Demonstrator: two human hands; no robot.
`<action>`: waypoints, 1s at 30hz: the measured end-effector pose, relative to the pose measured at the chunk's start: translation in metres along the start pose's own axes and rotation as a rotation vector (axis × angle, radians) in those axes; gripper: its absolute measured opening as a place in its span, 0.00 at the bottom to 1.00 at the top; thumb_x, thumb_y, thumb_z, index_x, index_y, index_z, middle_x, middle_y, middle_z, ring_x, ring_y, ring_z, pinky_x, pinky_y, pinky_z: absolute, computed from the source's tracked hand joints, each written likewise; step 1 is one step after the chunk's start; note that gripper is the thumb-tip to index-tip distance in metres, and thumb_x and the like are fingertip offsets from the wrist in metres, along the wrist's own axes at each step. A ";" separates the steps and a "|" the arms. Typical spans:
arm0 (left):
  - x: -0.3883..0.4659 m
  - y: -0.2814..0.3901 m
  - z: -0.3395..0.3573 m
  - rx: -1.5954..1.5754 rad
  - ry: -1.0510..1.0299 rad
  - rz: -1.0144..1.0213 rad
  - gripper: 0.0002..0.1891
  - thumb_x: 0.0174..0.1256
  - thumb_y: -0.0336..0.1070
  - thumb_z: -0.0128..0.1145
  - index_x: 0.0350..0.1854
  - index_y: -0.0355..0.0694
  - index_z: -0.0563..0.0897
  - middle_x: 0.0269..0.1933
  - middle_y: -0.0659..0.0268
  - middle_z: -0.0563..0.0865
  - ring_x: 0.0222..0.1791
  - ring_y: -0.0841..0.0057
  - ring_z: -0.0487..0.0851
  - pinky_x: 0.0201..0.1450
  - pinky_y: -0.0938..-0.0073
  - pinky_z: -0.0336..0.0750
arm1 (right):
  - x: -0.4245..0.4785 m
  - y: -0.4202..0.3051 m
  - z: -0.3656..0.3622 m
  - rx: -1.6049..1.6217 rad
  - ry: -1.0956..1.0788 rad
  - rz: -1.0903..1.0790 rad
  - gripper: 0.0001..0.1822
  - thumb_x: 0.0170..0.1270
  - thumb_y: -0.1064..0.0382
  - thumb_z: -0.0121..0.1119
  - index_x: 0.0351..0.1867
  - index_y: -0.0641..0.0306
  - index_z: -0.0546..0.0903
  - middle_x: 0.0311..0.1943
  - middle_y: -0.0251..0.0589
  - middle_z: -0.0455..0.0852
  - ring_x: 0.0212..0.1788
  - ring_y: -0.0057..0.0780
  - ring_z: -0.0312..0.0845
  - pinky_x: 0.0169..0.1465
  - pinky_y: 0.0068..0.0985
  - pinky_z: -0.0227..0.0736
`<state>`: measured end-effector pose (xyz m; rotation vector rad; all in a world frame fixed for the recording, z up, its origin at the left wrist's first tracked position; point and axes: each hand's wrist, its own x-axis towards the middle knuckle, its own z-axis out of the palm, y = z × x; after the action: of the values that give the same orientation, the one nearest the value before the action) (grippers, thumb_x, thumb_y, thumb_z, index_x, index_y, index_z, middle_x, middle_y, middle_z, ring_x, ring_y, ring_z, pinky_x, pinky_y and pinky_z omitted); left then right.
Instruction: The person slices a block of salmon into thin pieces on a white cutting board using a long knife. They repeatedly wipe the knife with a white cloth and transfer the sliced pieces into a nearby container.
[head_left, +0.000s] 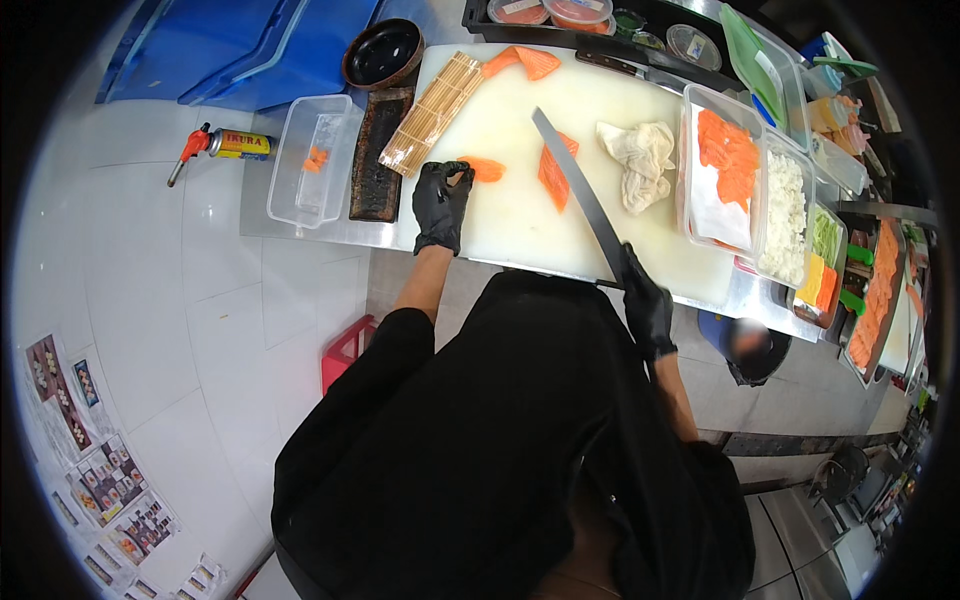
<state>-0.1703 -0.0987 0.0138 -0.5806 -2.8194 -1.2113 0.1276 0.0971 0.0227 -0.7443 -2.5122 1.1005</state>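
With black-gloved fingers, my left hand (441, 210) pinches the near end of a thin salmon slice (484, 169) on the white cutting board (510, 229). My right hand (648, 309), gloved too, is closed around the grip of a long slicing knife (589, 196). Its blade slants up and left across the board, over the edge of a salmon piece (552, 182). A larger salmon piece (531, 63) rests at the board's far side, against a plastic-wrapped bamboo rolling mat (435, 112). Right of the blade sits a crumpled cloth (637, 163).
Left are a dark rectangular plate (377, 176), a clear container (291, 191) with salmon bits, a black bowl (382, 52) and a blowtorch (221, 144). Right are a tub of salmon slices (721, 225) and a rice container (784, 217). Another knife (611, 63) lies at the far edge.
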 end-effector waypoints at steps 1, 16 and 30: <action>-0.001 0.012 -0.007 0.172 0.011 0.005 0.12 0.58 0.31 0.70 0.44 0.37 0.86 0.36 0.63 0.86 0.35 0.73 0.84 0.42 0.74 0.78 | 0.010 0.001 0.005 -0.026 0.015 -0.054 0.28 0.67 0.70 0.55 0.68 0.42 0.74 0.29 0.48 0.85 0.24 0.36 0.82 0.31 0.35 0.74; -0.089 0.079 0.062 0.208 -0.386 0.438 0.39 0.68 0.48 0.51 0.76 0.31 0.55 0.77 0.46 0.56 0.78 0.52 0.51 0.78 0.47 0.39 | 0.020 -0.008 -0.009 -0.287 -0.189 0.041 0.30 0.64 0.68 0.56 0.67 0.33 0.75 0.30 0.51 0.86 0.30 0.48 0.84 0.34 0.39 0.76; -0.092 0.066 0.069 0.163 -0.319 0.441 0.37 0.66 0.43 0.54 0.74 0.30 0.59 0.76 0.45 0.58 0.78 0.52 0.51 0.78 0.49 0.41 | -0.070 0.001 -0.073 -0.358 -0.289 0.055 0.38 0.55 0.74 0.57 0.70 0.39 0.72 0.25 0.45 0.82 0.24 0.42 0.82 0.29 0.35 0.74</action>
<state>-0.0530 -0.0389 -0.0033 -1.3972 -2.7571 -0.8612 0.2189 0.1014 0.0657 -0.7961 -3.0004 0.8324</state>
